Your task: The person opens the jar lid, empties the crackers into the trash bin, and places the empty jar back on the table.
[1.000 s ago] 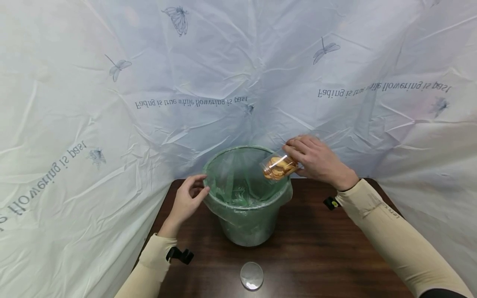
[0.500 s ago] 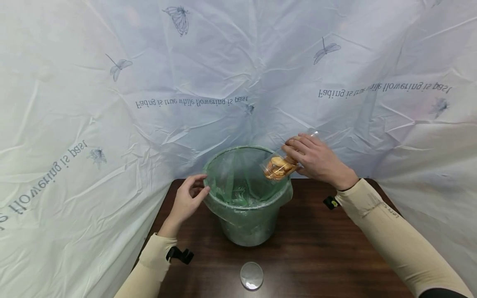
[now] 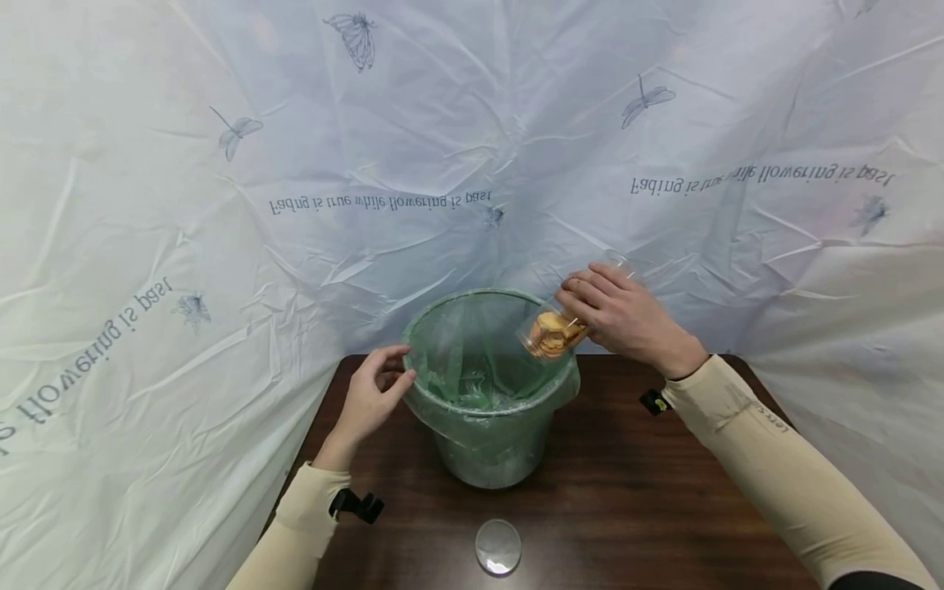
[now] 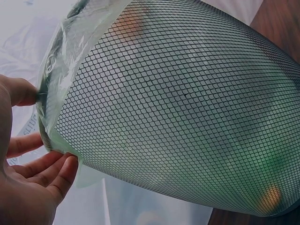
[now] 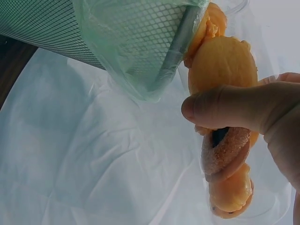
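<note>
In the head view, a clear plastic jar (image 3: 537, 328) of golden-brown, cookie-like pieces (image 3: 553, 334) tilts down to the left over the right rim of a mesh trash bin (image 3: 492, 459). My right hand (image 3: 627, 315) grips the jar round its middle; the thumb lies across it in the right wrist view, with orange-brown pieces (image 5: 224, 61) showing through the plastic. A thin green trash bag (image 3: 472, 328) lines the bin and folds over its rim. At the left rim, my left hand (image 3: 374, 393) touches the edge and bag with spread, slightly bent fingers (image 4: 63, 178).
A round clear lid-like disc (image 3: 498, 546) lies on the dark wooden table (image 3: 612, 508) in front of the bin. White printed sheeting (image 3: 442, 123) hangs behind and at both sides. A blurred orange spot (image 4: 271, 197) shows through the mesh low in the bin.
My right hand has tipped the jar more steeply, so its upper end now shows above the fingers. The pieces have shifted inside the jar. My left hand and the bin stay put.
</note>
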Available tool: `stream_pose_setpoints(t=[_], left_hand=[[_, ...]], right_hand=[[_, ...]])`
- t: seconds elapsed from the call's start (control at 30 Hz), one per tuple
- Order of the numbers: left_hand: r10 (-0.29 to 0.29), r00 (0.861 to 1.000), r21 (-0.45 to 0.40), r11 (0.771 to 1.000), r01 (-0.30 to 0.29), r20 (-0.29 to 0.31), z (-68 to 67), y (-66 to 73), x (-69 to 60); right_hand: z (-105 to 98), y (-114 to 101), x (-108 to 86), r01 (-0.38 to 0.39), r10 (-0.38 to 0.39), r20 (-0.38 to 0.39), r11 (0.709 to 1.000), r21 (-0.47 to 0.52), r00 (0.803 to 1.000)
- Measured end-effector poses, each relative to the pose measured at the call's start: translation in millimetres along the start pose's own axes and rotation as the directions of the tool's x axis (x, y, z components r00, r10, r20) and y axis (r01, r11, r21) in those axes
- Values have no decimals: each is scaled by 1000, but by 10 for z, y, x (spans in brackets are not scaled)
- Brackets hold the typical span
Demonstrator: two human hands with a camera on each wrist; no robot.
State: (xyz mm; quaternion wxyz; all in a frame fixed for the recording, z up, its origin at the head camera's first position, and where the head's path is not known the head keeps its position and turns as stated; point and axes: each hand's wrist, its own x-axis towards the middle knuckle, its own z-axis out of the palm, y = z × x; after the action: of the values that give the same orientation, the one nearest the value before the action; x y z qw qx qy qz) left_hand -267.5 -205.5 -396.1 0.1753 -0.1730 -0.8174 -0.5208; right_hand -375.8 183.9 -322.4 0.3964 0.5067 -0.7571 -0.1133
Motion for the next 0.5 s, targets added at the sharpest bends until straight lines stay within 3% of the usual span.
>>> stream_pose_setpoints(t=[0.27,0.5], left_hand=[[-6,1000,-15,1000,6,6,-3,24,-2],[-2,1000,-17,1000,2,6,0,20,2]], right_hand=[[7,5,22,12,-12,5,999,-43,1000],[16,7,5,-1,1,27,1000,-20,1000]])
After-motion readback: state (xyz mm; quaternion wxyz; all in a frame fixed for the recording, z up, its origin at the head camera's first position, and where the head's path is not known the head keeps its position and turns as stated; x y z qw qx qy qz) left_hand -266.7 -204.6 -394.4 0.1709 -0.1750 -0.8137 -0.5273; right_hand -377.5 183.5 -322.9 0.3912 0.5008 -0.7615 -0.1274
